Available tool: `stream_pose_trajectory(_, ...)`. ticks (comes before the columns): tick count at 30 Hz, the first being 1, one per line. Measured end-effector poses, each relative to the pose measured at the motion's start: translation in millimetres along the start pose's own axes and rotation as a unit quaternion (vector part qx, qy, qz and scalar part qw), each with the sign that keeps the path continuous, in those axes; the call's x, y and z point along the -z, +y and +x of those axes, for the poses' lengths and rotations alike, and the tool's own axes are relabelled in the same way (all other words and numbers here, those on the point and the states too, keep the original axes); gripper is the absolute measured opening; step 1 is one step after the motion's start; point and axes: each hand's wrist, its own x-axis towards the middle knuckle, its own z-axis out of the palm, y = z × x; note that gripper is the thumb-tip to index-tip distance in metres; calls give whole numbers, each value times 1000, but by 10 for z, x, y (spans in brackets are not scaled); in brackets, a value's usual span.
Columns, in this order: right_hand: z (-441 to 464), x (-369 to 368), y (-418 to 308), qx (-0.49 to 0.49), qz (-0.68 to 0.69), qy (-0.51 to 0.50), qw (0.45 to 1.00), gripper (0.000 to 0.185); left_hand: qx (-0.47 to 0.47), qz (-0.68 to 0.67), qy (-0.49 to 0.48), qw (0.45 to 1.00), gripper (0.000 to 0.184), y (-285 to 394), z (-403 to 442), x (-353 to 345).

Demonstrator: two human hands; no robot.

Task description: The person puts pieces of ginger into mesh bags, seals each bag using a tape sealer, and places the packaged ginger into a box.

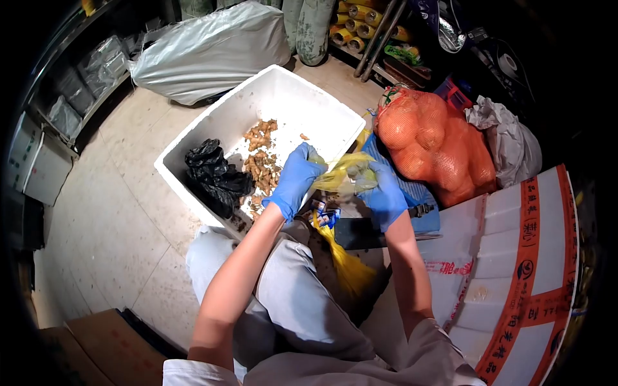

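Leftmost, a metal shelf (96, 106) holds clear plastic containers, and a brown cardboard box (109, 347) sits on the floor in the near corner. Farther back, a large pale sack (212, 48) lies just behind a white foam box (325, 103). Inside the foam box, a crumpled black plastic bag (217, 179) is bunched against the left side, with knobbly pieces of ginger (261, 168) in a loose line to its right; one small piece lies apart near the middle.

The left hand (296, 177), in a blue glove, is over the foam box's near right side, its fingers closed on one end of a thin yellow bag (340, 172). That bag is stretched between the two hands — bunched, see-through, and partly over the box's rim. Below it are small blue-and-white packets (327, 214) and a second, deeper yellow bag (351, 264), close to the person's legs. The right hand (384, 193), gloved too, grips the other end of the thin yellow bag; its fingertips are partly hidden by the plastic. Beyond that hand sits a bulging orange-red net sack (431, 138) — and nearer, at far right, a white carton (496, 257) with red printed tape.
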Motion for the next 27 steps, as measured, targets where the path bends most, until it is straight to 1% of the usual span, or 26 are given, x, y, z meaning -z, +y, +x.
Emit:
stream_pose_trajectory(1, 16, 54, 70, 73, -104, -52, 990, 26, -28, 87, 47, 995, 19, -60, 44, 7)
stream_pose_trajectory(2, 0, 14, 62, 74, -105, -52, 990, 26, -29, 86, 46, 995, 19, -126, 70, 4)
stream_pose_trajectory(3, -30, -74, 51, 6, 53, 16, 998, 27, -123, 127, 110, 978, 17, -112, 49, -5)
stream_pose_trajectory(4, -29, -114, 53, -32, 131, 46, 990, 28, -213, 165, 173, 947, 16, -102, 20, -11)
stream_pose_trajectory(5, -29, -154, 56, -65, 209, 82, 972, 29, -197, 144, 199, 949, 13, -95, -17, -13)
stream_pose_trajectory(6, 6, -163, 61, -51, 110, 61, 991, 30, -195, 143, 201, 949, 13, -14, -52, 11)
stream_pose_trajectory(7, 53, -159, 65, -35, 10, 41, 999, 32, -92, -106, 106, 984, 13, 74, -66, 50)
stream_pose_trajectory(8, 100, -146, 73, -18, -91, 20, 996, 35, 18, -347, 2, 938, 13, 115, -68, 86)
stream_pose_trajectory(9, 212, -12, 334, 27, -269, 71, 960, 22, 37, -376, -39, 925, 15, 78, -81, 107)
stream_pose_trajectory(10, 241, 26, 396, 27, -271, 73, 960, 22, 37, -378, -41, 924, 15, 51, -93, 82)
stream_pose_trajectory(12, 292, 42, 418, 68, -297, 171, 937, 15, 86, -268, -145, 948, 13, 13, -94, 43)
stream_pose_trajectory(13, 347, 27, 380, 75, -132, 162, 975, 20, 85, -269, -144, 949, 13, -7, -68, 34)
stream_pose_trajectory(14, 299, 57, 319, 76, -131, 159, 976, 20, 30, -151, -65, 986, 13, -29, -31, 26)
stream_pose_trajectory(15, 143, -30, 32, -8, -12, 80, 997, 22, -24, -29, 16, 999, 15, -52, -2, 23)
stream_pose_trajectory(16, 83, -64, 28, 1, -55, 72, 996, 22, -76, 94, 95, 988, 17, -5, -16, 20)
stream_pose_trajectory(17, 25, -97, 25, 10, -99, 64, 993, 23, -51, 152, 117, 980, 15, 48, -41, 39)
stream_pose_trajectory(18, -32, -130, 22, 21, -141, 57, 988, 25, -52, 152, 117, 980, 15, -2, -26, 44)
stream_pose_trajectory(20, -123, -281, -24, 112, -28, 16, 993, 30, -148, 217, 144, 954, 10, -133, 19, 60)
stream_pose_trajectory(21, -93, -264, 28, 116, -24, 32, 992, 31, -147, 217, 144, 954, 10, -110, 21, 80)
stream_pose_trajectory(22, -64, -262, 58, 120, -20, 48, 991, 33, -58, -51, 79, 994, 10, -86, 31, 108)
stream_pose_trajectory(23, -3, -213, 24, 21, 10, 16, 1000, 30, 35, -316, 6, 948, 12, -63, 28, 136)
stream_pose_trajectory(24, 26, -197, -15, -78, 40, -17, 996, 28, 70, -301, -33, 951, 18, 108, -90, 172)
stream_pose_trajectory(25, 62, -184, 140, -45, -65, 61, 995, 20, 71, -291, -45, 953, 16, 169, -142, 138)
stream_pose_trajectory(26, 92, -143, 213, -45, -67, 62, 995, 20, 71, -283, -57, 955, 13, 194, -163, 95)
stream_pose_trajectory(27, 132, -115, 250, -3, -121, 114, 986, 18, 70, -284, -58, 954, 13, 190, -154, 67)
